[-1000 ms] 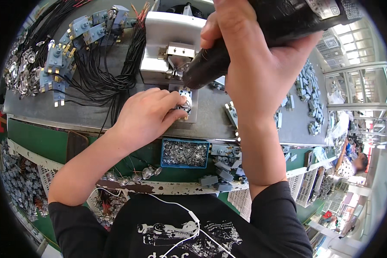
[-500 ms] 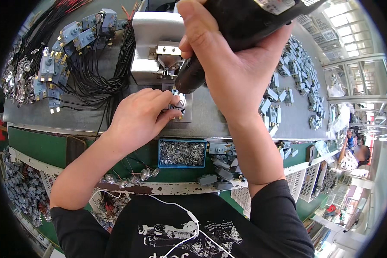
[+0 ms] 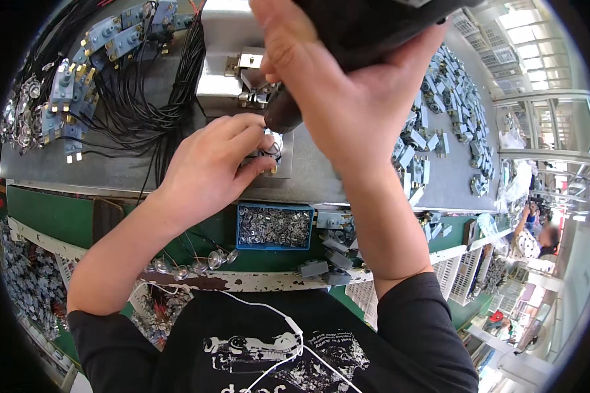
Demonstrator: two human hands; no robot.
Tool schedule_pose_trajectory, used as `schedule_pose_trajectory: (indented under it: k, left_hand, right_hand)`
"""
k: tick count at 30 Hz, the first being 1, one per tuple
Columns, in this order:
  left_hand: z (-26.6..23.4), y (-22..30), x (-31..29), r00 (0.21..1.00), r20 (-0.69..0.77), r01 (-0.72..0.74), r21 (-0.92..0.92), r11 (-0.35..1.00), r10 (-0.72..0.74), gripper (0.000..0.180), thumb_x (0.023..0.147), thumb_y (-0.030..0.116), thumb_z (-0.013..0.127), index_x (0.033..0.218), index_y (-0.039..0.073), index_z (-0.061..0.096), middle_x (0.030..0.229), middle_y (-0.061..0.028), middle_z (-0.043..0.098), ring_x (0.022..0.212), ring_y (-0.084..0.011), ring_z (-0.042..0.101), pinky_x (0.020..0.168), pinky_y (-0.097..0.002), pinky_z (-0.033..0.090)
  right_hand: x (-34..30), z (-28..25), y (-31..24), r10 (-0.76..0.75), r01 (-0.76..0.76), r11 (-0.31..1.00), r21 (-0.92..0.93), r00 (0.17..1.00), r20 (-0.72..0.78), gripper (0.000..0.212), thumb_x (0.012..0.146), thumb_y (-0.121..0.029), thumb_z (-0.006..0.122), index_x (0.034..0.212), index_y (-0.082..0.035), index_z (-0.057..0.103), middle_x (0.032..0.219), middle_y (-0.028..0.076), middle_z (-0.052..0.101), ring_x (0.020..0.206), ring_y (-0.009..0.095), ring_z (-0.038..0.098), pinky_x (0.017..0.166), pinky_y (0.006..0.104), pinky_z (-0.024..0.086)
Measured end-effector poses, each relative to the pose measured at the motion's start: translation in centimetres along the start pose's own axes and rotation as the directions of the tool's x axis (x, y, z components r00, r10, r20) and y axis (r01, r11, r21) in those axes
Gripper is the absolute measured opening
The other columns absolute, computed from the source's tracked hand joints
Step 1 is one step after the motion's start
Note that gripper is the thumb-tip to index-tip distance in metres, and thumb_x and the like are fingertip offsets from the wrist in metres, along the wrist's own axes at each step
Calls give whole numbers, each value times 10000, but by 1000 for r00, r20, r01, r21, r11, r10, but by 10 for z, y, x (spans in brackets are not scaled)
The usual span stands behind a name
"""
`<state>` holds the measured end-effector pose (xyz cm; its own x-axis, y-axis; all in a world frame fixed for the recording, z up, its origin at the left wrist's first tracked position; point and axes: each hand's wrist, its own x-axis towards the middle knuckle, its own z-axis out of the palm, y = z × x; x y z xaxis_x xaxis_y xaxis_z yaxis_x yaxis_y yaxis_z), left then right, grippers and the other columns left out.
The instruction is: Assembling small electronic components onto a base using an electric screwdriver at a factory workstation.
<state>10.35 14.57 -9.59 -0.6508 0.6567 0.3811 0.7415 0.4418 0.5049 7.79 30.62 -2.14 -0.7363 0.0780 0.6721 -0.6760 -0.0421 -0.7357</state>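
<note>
My right hand (image 3: 354, 111) is wrapped round a black power screwdriver (image 3: 285, 114), whose tapered nose points down just beside my left fingertips. The tool's bit is hidden. With thumb and forefinger, my left hand (image 3: 209, 157) pinches a small switch unit (image 3: 276, 143) with black wire and brass terminals, resting on a metal plate (image 3: 285, 167). Fingers and the tool cover most of that unit. Right behind it stands a white-and-steel fixture (image 3: 223, 59) with a bright metal bracket (image 3: 249, 61).
Grey switch units (image 3: 124, 40) with bundled black wires (image 3: 157, 108) lie at the left, beside round metal discs (image 3: 29, 114). Many loose grey units (image 3: 462, 108) cover the right side. A blue tray (image 3: 273, 247) of small metal parts sits near me. Another person (image 3: 527, 239) is far right.
The view has shifted slightly, so the bench sits a little higher. Both hands keep their holds, and the screwdriver's nose stays beside my left fingers.
</note>
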Motion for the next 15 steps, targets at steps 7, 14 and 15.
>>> schedule_pose_trajectory:
  k: [7,14,15]
  left_hand:
    - [3,-1,-5,1000,-6,21,-45,999,-21,245,859,195,783,1015,74,637,1196,-82,657,986,-309,653,815,-418,559]
    - [4,-4,-4,999,-30,-39,-6,999,39,266,864,192,779,1044,66,628,1199,-80,647,989,-320,641,816,-424,553]
    - [4,-4,-4,999,-36,-24,-25,999,23,283,846,185,784,1056,79,628,1197,-75,648,1018,-304,637,847,-418,532]
  right_hand:
    - [-5,-10,-8,-75,90,991,-103,987,142,387,849,120,768,1170,82,554,973,120,690,806,145,696,648,251,579]
    - [-19,20,-16,30,-14,994,109,988,-150,688,904,113,699,1440,-37,294,983,128,678,767,142,680,581,267,570]
    - [-15,13,-8,18,1,993,119,988,-155,688,905,112,699,1440,-37,294,984,129,678,767,141,680,581,266,569]
